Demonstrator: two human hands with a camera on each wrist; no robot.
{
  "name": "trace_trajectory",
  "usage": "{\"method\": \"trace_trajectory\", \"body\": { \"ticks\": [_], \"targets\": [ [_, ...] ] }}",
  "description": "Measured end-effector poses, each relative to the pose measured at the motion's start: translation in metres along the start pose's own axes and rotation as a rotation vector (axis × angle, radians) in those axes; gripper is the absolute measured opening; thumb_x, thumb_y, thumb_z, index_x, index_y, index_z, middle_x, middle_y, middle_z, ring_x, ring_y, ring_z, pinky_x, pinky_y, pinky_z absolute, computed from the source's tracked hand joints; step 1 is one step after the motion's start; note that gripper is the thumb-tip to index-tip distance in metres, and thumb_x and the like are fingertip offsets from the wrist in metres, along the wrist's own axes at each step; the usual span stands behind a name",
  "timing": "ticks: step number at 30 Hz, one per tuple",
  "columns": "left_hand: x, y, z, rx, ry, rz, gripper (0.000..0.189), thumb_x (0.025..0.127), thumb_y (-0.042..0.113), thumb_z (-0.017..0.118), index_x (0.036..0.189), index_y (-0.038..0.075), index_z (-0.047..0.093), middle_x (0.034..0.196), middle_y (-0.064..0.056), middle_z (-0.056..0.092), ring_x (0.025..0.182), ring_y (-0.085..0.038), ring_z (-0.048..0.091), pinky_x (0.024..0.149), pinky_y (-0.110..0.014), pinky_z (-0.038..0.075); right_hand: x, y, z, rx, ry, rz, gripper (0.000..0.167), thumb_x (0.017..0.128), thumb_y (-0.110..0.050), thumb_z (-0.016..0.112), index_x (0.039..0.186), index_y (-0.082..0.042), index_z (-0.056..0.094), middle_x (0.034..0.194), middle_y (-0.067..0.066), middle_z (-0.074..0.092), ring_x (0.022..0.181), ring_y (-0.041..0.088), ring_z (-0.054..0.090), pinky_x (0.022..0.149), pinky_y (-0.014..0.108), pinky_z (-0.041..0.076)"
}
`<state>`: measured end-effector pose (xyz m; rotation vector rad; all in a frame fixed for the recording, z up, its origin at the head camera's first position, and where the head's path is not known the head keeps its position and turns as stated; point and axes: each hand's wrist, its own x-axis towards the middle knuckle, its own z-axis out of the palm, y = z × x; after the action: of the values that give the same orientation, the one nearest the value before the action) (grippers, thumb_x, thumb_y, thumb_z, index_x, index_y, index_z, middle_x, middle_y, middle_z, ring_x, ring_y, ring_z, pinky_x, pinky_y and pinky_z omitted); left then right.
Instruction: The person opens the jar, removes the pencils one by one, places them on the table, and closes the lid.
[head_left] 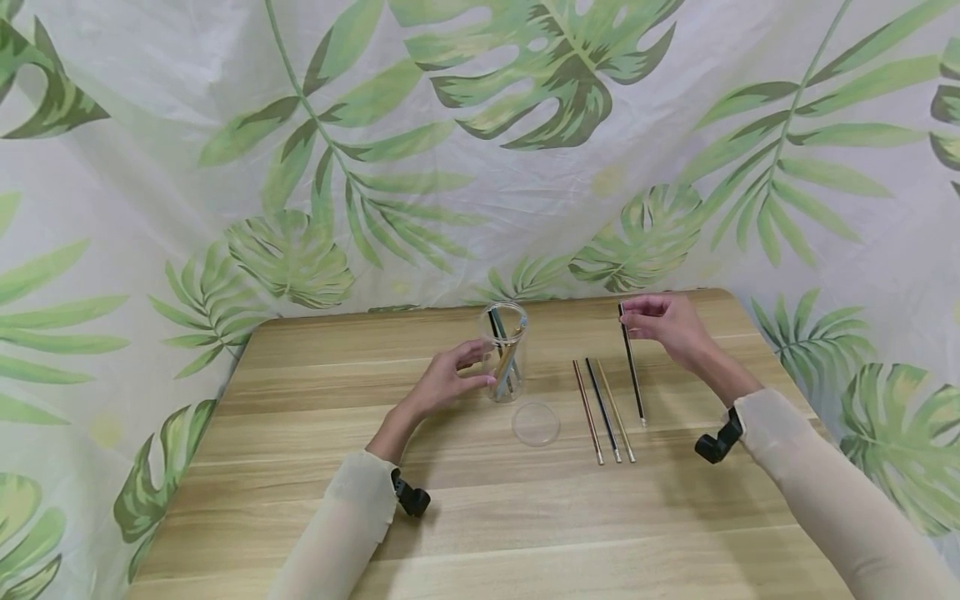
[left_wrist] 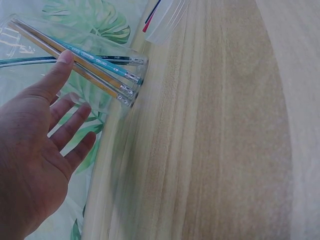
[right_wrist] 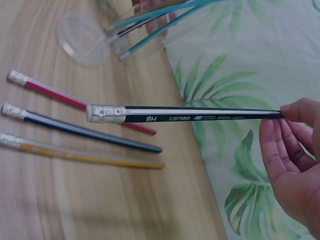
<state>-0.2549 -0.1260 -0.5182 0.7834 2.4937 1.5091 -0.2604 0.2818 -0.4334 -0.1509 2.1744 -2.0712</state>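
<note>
1. Pinching the black pencil (head_left: 632,367) near its upper end, my right hand (head_left: 666,325) is right of centre in the head view, thumb and fingertips together and the silver eraser end lowest. A light pinch should do; squeezing hard could make something this thin twist.

2. Upright near the centre of the head view is the jar (head_left: 522,354), uncovered, with several pencils (head_left: 508,358) leaning inside. The left wrist view shows eraser ends at its base, so if mine is to join them, I would lower it eraser first.

3. My left hand (head_left: 444,379) is spread at the jar's left side, thumb toward its near face and fingers toward the back; I cannot tell how firmly they touch. I would steady the wall gently there and keep my fingers below the rim.

4. Right of centre, between the jar and my pencil, the red pencil (head_left: 588,412), dark blue pencil (head_left: 603,410) and yellow pencil (head_left: 616,411) lie side by side on the table (head_left: 525,533). I would carry the eraser end high over them.

5. Flat on the table, just below and right of the jar, is the lid (head_left: 536,424); best not to brush it. The leaning pencils could block entry, so I would aim for a gap.
</note>
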Motion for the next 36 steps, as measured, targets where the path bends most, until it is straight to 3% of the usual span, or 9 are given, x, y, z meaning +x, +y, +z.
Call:
{"method": "trace_trajectory", "body": {
  "ticks": [5,12,19,36],
  "targets": [
    [0.000,0.000,0.000,-0.003,0.000,0.000,0.068,0.094,0.018,0.083,0.154,0.006,0.053,0.151,-0.014,0.060,0.137,-0.035,0.060,0.117,-0.051,0.049,0.002,0.015,-0.005,-0.056,-0.001,0.052,0.037,0.100,0.003,0.070,0.129,0.022,0.057,0.095,-0.005,0.078,0.088,0.011,0.075,0.086,0.030,0.066],
    [0.000,-0.001,0.001,-0.012,0.001,0.006,0.068,0.094,0.018,0.083,0.153,0.005,0.053,0.151,-0.016,0.060,0.137,-0.037,0.060,0.116,-0.052,0.049,0.002,0.036,-0.009,-0.086,0.003,0.116,0.037,0.100,0.003,0.069,0.129,0.022,0.058,0.102,0.007,0.079,0.088,0.011,0.075,0.090,0.034,0.065],
    [0.000,0.000,0.001,-0.015,0.001,-0.005,0.068,0.095,0.019,0.083,0.154,0.006,0.052,0.152,-0.014,0.060,0.138,-0.036,0.060,0.117,-0.050,0.049,0.001,0.052,-0.011,-0.098,0.008,0.142,0.041,0.099,0.002,0.071,0.132,0.022,0.056,0.099,0.003,0.077,0.087,0.010,0.075,0.092,0.034,0.065],
    [0.000,0.000,0.002,-0.022,0.001,0.005,0.067,0.094,0.018,0.083,0.153,0.004,0.053,0.152,-0.016,0.060,0.137,-0.036,0.060,0.116,-0.052,0.049,0.002,0.074,-0.004,-0.183,-0.016,0.196,0.042,0.098,0.001,0.073,0.133,0.019,0.059,0.123,0.029,0.072,0.085,0.012,0.076,0.085,0.031,0.066]
  ]
}}
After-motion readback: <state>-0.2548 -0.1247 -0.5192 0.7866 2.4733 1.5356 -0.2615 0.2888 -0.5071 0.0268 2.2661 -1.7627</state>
